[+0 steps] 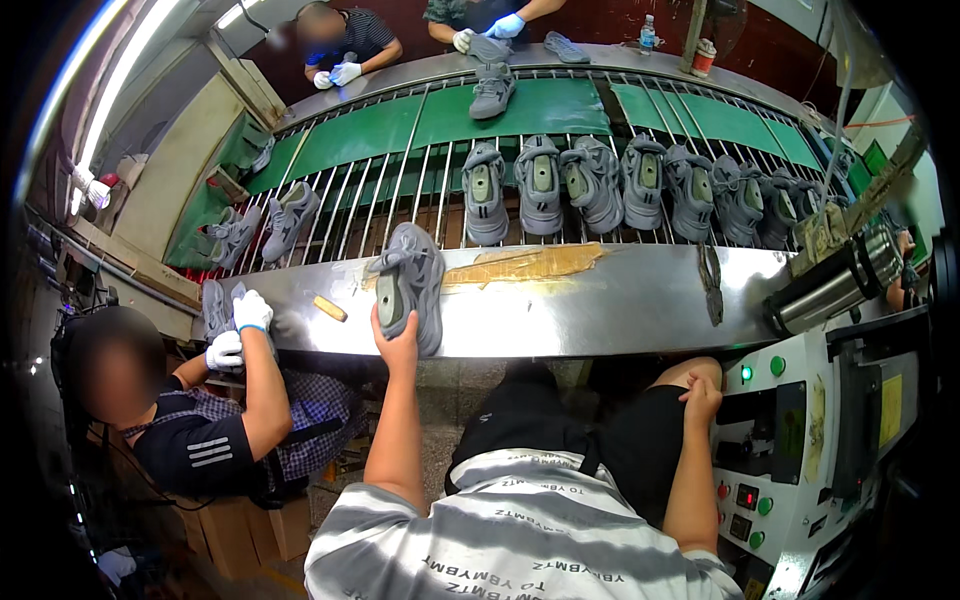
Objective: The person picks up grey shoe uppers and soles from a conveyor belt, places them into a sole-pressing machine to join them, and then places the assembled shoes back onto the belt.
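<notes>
A grey shoe (430,290) is being held at the near edge of the steel worktop (600,325), its toe pointing away from the person and its heel toward them. Its long axis is running almost straight out from the body, across the worktop's length — whether the surface is being touched cannot be told. The heel end is being gripped by the left hand (398,343), the fingers being wrapped around it and partly hidden by the shoe. The right hand (703,398) is resting by the right knee, its fingers loosely curled; whether anything is being held there cannot be told. At the worktop's right end a steel flask (835,285) is showing, while a clear bottle (647,36) and a red-and-white cup (704,60) are standing on the far ledge (615,60) — their contents cannot be made out.
</notes>
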Tool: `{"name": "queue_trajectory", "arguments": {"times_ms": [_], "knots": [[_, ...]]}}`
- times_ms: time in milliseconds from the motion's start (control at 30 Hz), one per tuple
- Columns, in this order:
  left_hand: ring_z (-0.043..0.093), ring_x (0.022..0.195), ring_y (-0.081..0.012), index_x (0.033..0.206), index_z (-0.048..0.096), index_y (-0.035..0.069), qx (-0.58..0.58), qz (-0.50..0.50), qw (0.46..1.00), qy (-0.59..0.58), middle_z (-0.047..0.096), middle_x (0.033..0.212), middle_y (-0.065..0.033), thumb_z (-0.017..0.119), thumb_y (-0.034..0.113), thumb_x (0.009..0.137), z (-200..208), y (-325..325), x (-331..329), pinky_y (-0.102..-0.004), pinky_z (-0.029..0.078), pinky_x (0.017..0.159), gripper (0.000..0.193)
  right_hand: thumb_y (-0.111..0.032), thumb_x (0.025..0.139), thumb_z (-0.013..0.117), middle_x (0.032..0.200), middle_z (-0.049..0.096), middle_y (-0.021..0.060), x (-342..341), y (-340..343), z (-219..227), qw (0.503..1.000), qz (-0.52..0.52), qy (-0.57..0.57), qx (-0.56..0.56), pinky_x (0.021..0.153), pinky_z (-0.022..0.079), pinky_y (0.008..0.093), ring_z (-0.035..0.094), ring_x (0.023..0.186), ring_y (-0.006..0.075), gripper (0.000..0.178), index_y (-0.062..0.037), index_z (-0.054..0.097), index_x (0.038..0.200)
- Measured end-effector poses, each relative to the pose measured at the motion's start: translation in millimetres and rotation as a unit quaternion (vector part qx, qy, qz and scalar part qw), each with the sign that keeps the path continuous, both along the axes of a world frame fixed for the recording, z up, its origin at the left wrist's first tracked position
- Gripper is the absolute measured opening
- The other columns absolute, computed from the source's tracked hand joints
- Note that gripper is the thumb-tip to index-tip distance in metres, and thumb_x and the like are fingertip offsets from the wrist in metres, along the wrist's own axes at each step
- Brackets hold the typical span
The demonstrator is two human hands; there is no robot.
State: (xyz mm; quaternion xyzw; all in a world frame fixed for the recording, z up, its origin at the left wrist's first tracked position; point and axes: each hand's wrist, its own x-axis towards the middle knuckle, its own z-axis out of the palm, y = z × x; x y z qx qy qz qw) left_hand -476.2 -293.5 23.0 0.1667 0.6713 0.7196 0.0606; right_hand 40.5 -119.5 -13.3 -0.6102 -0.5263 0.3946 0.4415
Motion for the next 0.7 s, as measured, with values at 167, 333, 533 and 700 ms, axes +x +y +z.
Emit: {"name": "queue_trajectory", "arguments": {"times_ms": [167,333,533,700], "knots": [[0.056,0.108,-0.0228,0.131,0.047,0.002,-0.048,0.071,0.985,0.15,0.056,0.122,-0.0156,0.081,0.018,0.07,-19.3,75.0,-52.4,-0.033,0.043,0.093,0.071,0.0,0.084,0.046,0.078,0.065,0.0092,-7.2,1.3,4.2,0.999,0.022,-0.042,-0.004,0.038,0.041,0.0245,0.054,0.045,0.0124,0.026,0.004,0.069,0.095],[0.058,0.109,-0.0316,0.131,0.049,0.006,-0.189,0.095,0.97,0.121,0.06,0.119,-0.0196,0.08,0.035,0.067,1.0,153.0,-100.9,-0.0374,0.044,0.092,0.076,-0.001,0.083,0.048,0.074,0.065,0.0077,-13.5,2.8,-3.5,0.999,0.013,-0.035,-0.025,0.046,0.045,0.0261,0.057,0.049,0.0147,0.023,0.0028,0.07,0.088],[0.058,0.108,-0.0363,0.132,0.045,0.012,-0.222,0.052,0.967,0.117,0.061,0.117,-0.0201,0.081,0.042,0.065,-33.4,201.5,-148.9,-0.0407,0.044,0.091,0.082,-0.004,0.08,0.054,0.068,0.064,0.012,-19.0,9.9,-14.5,0.982,0.019,-0.162,0.095,0.063,0.049,0.0327,0.062,0.065,0.0243,0.019,0.0058,0.062,0.066],[0.058,0.108,-0.0348,0.13,0.045,0.007,-0.226,0.016,0.968,0.111,0.061,0.117,-0.0201,0.081,0.044,0.065,-42.3,215.0,-168.0,-0.0397,0.044,0.092,0.084,-0.009,0.079,0.059,0.063,0.056,0.0171,-22.5,12.4,-3.8,0.972,0.01,-0.218,0.084,0.058,0.046,0.0352,0.059,0.059,0.0281,0.02,0.0049,0.056,0.065]]}}
